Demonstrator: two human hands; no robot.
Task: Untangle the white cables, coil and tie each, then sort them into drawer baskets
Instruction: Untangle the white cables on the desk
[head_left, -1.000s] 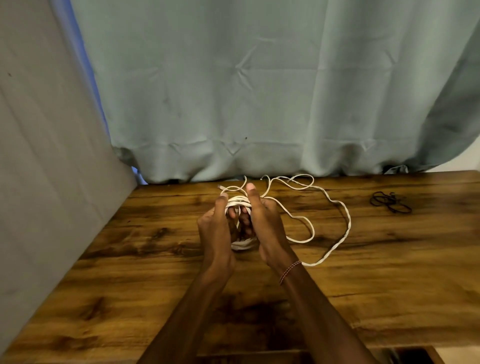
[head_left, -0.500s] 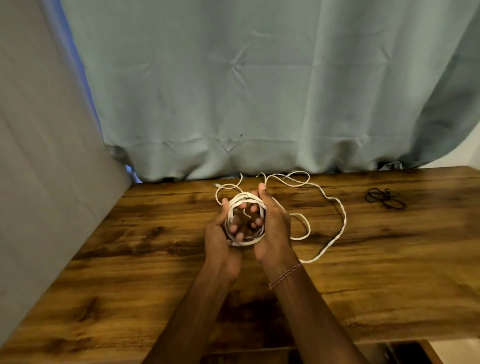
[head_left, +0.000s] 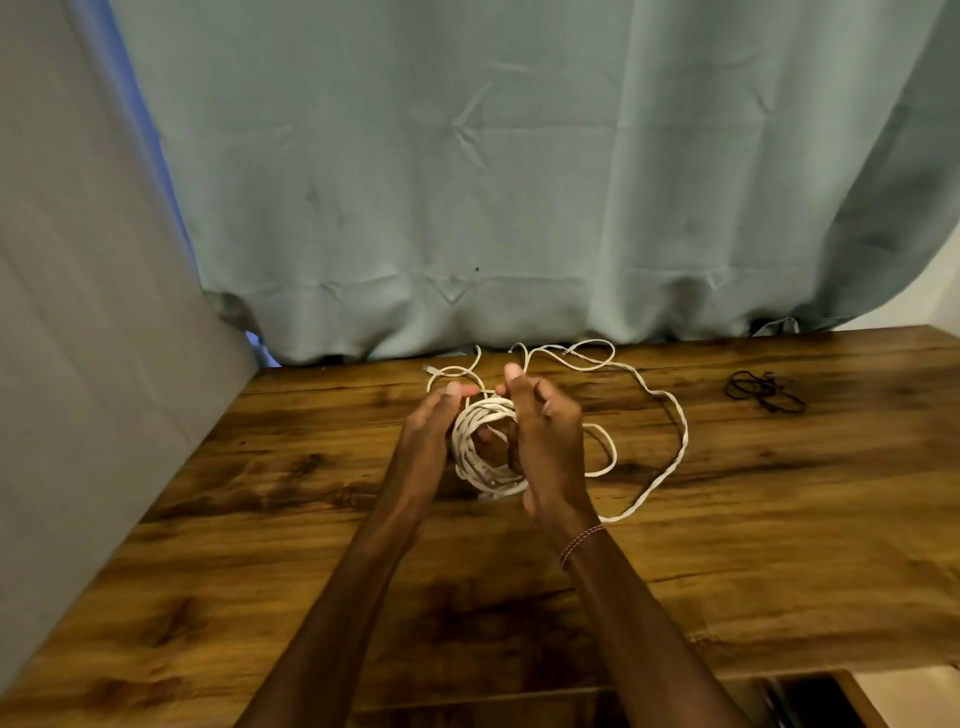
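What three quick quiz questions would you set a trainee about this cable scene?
1. True or false: the left hand and right hand both hold the white cable coil.
2. The black ties lie: A) on the table, to the person's right; B) inside the coil; C) in a drawer.
3. Is the whole cable coiled yet?
Key: 1 true. 2 A. 3 No: a loose length trails across the table.
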